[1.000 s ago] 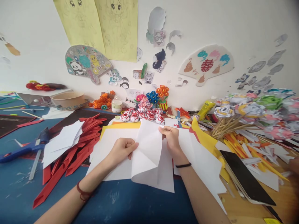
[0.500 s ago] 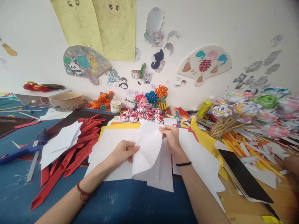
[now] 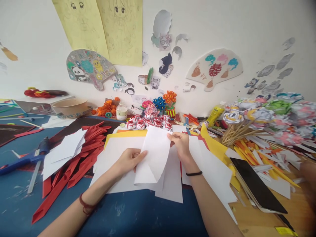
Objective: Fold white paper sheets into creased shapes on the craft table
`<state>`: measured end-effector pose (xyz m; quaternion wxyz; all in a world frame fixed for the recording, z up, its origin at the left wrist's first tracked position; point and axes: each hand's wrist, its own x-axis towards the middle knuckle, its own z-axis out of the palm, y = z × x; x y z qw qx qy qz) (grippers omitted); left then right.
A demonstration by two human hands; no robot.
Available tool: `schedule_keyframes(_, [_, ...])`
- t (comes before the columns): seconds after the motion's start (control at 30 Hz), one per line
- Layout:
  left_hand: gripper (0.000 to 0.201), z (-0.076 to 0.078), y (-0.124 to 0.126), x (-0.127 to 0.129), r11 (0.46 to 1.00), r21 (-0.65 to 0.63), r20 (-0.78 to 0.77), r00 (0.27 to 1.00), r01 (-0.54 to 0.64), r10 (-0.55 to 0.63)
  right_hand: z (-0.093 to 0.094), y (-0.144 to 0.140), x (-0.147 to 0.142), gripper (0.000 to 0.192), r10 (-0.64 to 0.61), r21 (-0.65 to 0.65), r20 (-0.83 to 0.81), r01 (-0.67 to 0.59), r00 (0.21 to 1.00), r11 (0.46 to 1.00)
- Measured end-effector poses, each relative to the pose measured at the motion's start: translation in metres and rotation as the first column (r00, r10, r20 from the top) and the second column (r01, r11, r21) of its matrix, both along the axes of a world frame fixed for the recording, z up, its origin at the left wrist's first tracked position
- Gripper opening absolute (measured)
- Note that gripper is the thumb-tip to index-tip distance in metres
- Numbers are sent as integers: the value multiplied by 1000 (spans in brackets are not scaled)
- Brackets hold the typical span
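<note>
A folded sheet of white paper (image 3: 154,158) is held up between my hands over the middle of the table. My left hand (image 3: 130,160) pinches its left side, thumb on top and the other fingers behind. At the upper right edge, my right hand (image 3: 179,142) grips the sheet between thumb and fingers. Loose white sheets (image 3: 117,148) lie under my left hand, and more white sheets (image 3: 209,161) spread out beyond my right wrist. Yellow paper (image 3: 214,144) shows from under the right-hand sheets.
Folded red paper strips (image 3: 71,168), small white sheets (image 3: 64,149) and a blue glue gun (image 3: 24,159) lie at left. Red-and-white paper flowers (image 3: 148,121) stand behind the paper. At right are a phone (image 3: 258,184), paper scraps (image 3: 264,158) and a bunch of paper flowers (image 3: 261,115).
The lower part of the held sheet has swung left and flattened, its bottom corner now further left. Both hands keep their grip in nearly the same places.
</note>
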<state>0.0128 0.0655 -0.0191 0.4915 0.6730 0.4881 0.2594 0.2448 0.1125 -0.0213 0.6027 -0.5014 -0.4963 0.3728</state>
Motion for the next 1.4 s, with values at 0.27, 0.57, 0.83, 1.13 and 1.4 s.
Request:
schedule_keyframes(0.27, [43, -7, 1, -2, 996, -86, 72, 997, 8, -2, 2, 0, 2, 33, -22, -14, -13, 22, 1000, 1000])
schedule_keyframes(0.57, [47, -8, 2, -5, 995, -42, 54, 995, 85, -83, -1, 5, 12, 34, -54, -1, -51, 54, 997, 999])
schedule_keyframes(0.83, [40, 0, -4, 0, 985, -50, 63, 985, 165, -162, 1, 7, 24, 33, -160, 38, -201, 171, 966, 985])
schedule_keyframes(1.13, [39, 8, -8, 4, 984, -101, 149, 980, 147, -131, 4, 9, 28, 28, -174, 30, -255, 187, 951, 982])
schedule_keyframes(1.4, [38, 5, -6, -1, 984, -110, 170, 978, 138, -118, 2, 11, 31, 32, -201, 9, -262, 211, 944, 977])
